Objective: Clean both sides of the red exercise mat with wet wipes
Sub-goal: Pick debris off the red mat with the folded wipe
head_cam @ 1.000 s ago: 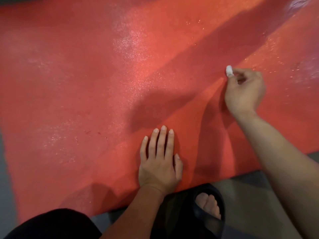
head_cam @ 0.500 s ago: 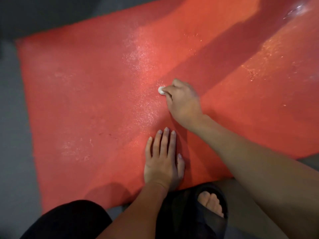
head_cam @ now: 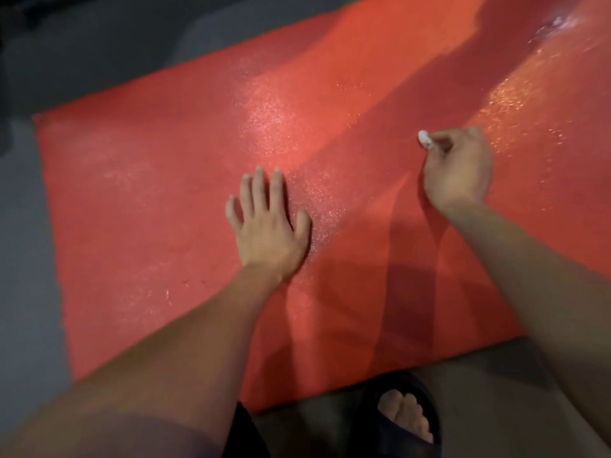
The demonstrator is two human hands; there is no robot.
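Observation:
The red exercise mat (head_cam: 148, 200) lies flat on the floor and fills most of the view, with wet, glistening patches across its middle and right side. My left hand (head_cam: 267, 226) rests flat on the mat near its middle, fingers spread. To the right, my right hand (head_cam: 459, 170) pinches a small balled-up white wet wipe (head_cam: 424, 139) and holds it against the mat surface.
Grey floor (head_cam: 20, 292) borders the mat on the left and along the far edge. Below the mat's near edge, my foot in a dark open-toe slipper (head_cam: 400, 421) stands on the floor. A dark garment edge shows at the bottom centre.
My right hand swept the wipe from the right to the middle of the mat and back to the right. My left hand moved further onto the mat, and its fingers spread.

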